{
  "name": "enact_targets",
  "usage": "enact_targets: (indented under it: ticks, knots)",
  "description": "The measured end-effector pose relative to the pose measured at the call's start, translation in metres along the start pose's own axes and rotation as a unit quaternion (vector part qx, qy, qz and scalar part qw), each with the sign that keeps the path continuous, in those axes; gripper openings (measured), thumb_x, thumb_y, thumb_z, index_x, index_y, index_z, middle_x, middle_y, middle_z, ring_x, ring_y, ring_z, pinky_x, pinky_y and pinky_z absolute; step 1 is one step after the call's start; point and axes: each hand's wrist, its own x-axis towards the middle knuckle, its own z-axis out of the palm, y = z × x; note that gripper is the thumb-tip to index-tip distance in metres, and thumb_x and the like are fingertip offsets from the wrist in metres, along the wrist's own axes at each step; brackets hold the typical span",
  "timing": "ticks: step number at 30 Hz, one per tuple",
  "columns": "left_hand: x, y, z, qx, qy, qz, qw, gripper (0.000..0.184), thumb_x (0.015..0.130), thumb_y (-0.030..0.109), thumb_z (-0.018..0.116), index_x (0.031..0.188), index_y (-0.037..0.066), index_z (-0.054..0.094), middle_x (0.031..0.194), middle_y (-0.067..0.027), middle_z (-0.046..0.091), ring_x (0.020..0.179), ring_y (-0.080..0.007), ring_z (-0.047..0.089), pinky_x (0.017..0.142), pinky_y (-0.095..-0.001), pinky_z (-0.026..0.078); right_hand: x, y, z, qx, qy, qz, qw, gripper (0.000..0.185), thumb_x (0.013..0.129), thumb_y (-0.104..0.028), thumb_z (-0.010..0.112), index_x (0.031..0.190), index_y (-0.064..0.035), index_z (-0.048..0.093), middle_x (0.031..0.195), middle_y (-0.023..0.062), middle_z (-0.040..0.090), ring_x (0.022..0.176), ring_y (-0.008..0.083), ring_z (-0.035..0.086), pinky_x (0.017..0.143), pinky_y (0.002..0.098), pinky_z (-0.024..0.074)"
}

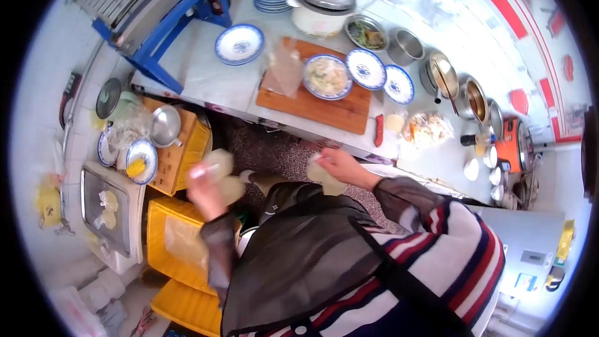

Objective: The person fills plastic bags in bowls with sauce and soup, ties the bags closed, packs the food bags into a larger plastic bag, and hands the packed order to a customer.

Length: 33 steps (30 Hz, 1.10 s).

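My left hand (pixel 208 188) is held out over the floor gap, blurred by motion. Its fingers are closed on pale, thin, round dough wrappers (pixel 231 190), which hang beside it. Out in front of the counter, my right hand (pixel 337 163) pinches more pale round wrappers (pixel 327 181) at their edge. The two hands are well apart. Beyond them, a blue-rimmed plate of pale chopped food (pixel 327 77) stands on a wooden cutting board (pixel 337 112), beside a clear plastic sheet (pixel 284 68).
Blue-rimmed plates (pixel 239 43), a lidded pot (pixel 323 6), metal bowls (pixel 405 45) and a red-handled knife (pixel 379 130) sit on the counter. At left are a metal sink (pixel 87 195) holding pale round pieces, a metal ladle (pixel 165 126) and yellow crates (pixel 163 212). An orange cooker (pixel 513 143) stands right.
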Motion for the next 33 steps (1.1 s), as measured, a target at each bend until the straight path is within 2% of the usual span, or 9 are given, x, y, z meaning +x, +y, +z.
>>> enact_targets:
  ticks: [4, 7, 10, 14, 19, 21, 23, 30, 33]
  knots:
    - [-0.074, 0.013, 0.209, 0.041, -0.24, 0.009, 0.97, 0.021, 0.089, 0.021, 0.057, 0.095, 0.0, 0.056, 0.085, -0.013, 0.061, 0.081, -0.0194, 0.058, 0.074, -0.033, 0.046, -0.101, 0.043, -0.058, 0.04, 0.131, 0.115, 0.984, 0.027, 0.09, -0.027, 0.054, 0.097, -0.0006, 0.056, 0.078, 0.0199, 0.063, 0.072, 0.0268, 0.061, 0.064, 0.0356, 0.0464]
    - [-0.098, -0.051, 0.337, 0.137, -0.228, 0.18, 0.947, 0.031, 0.088, 0.03, 0.057, 0.091, 0.0, 0.054, 0.085, -0.0209, 0.059, 0.083, -0.0399, 0.055, 0.071, -0.0441, 0.043, -0.162, 0.057, -0.094, 0.079, 0.247, 0.169, 0.951, 0.025, 0.09, -0.026, 0.054, 0.095, -0.0008, 0.054, 0.072, 0.0175, 0.061, 0.065, 0.0231, 0.058, 0.061, 0.0335, 0.0451]
    - [-0.128, -0.063, 0.411, 0.254, -0.271, 0.202, 0.906, 0.024, 0.085, 0.021, 0.056, 0.1, 0.004, 0.051, 0.097, -0.0187, 0.054, 0.087, -0.0386, 0.055, 0.073, -0.0453, 0.043, -0.22, 0.084, -0.114, 0.067, 0.331, 0.239, 0.91, 0.024, 0.091, -0.024, 0.053, 0.092, -0.0006, 0.054, 0.066, 0.0143, 0.058, 0.059, 0.0195, 0.054, 0.057, 0.0319, 0.0432]
    - [-0.139, -0.086, 0.437, 0.41, -0.331, 0.202, 0.826, 0.035, 0.077, 0.016, 0.062, 0.109, 0.009, 0.048, 0.114, -0.0197, 0.044, 0.092, -0.0386, 0.054, 0.077, -0.0442, 0.044, -0.281, 0.116, -0.135, 0.111, 0.415, 0.259, 0.865, 0.025, 0.09, -0.024, 0.054, 0.086, -0.0001, 0.054, 0.061, 0.0083, 0.055, 0.056, 0.0129, 0.048, 0.053, 0.0296, 0.0402]
    - [-0.222, -0.01, 0.413, 0.362, -0.082, 0.363, 0.855, 0.038, 0.078, 0.018, 0.063, 0.11, 0.003, 0.049, 0.109, -0.0206, 0.046, 0.104, -0.0352, 0.045, 0.087, -0.0411, 0.037, -0.316, 0.179, -0.179, 0.097, 0.427, 0.24, 0.866, 0.023, 0.09, -0.022, 0.054, 0.085, 0.0003, 0.054, 0.063, 0.0069, 0.056, 0.058, 0.0104, 0.048, 0.053, 0.027, 0.0394]
    - [-0.271, -0.038, 0.413, 0.276, -0.267, 0.219, 0.897, 0.036, 0.077, 0.025, 0.064, 0.102, 0.001, 0.056, 0.101, -0.0223, 0.054, 0.096, -0.0373, 0.052, 0.081, -0.0425, 0.041, -0.311, 0.209, -0.204, 0.113, 0.387, 0.217, 0.889, 0.022, 0.091, -0.021, 0.054, 0.086, 0.0004, 0.054, 0.065, 0.008, 0.057, 0.059, 0.0113, 0.049, 0.054, 0.0274, 0.0404]
    - [-0.313, -0.062, 0.434, 0.35, -0.375, -0.008, 0.858, 0.034, 0.076, 0.03, 0.065, 0.09, -0.001, 0.061, 0.088, -0.0227, 0.059, 0.085, -0.0388, 0.057, 0.074, -0.0448, 0.044, -0.293, 0.247, -0.225, 0.132, 0.352, 0.156, 0.913, 0.022, 0.091, -0.021, 0.054, 0.089, 0.0006, 0.056, 0.071, 0.0116, 0.058, 0.064, 0.0135, 0.052, 0.059, 0.0288, 0.0432]
    - [-0.369, -0.099, 0.49, 0.371, -0.245, 0.013, 0.896, 0.03, 0.076, 0.03, 0.065, 0.086, 0.001, 0.065, 0.084, -0.0195, 0.061, 0.079, -0.0371, 0.059, 0.071, -0.0452, 0.045, -0.224, 0.285, -0.303, 0.125, 0.186, 0.035, 0.974, 0.026, 0.09, -0.024, 0.054, 0.094, 0.0014, 0.058, 0.075, 0.0105, 0.06, 0.068, 0.0128, 0.054, 0.062, 0.0284, 0.0445]
    - [-0.393, -0.074, 0.485, 0.327, -0.091, 0.148, 0.929, 0.021, 0.079, 0.022, 0.065, 0.084, 0.002, 0.068, 0.078, -0.0167, 0.059, 0.068, -0.0308, 0.058, 0.066, -0.0384, 0.047, -0.187, 0.318, -0.308, 0.258, 0.135, 0.052, 0.955, 0.027, 0.09, -0.03, 0.057, 0.093, -0.0037, 0.059, 0.077, -0.002, 0.054, 0.065, 0.0058, 0.048, 0.057, 0.0231, 0.0407]
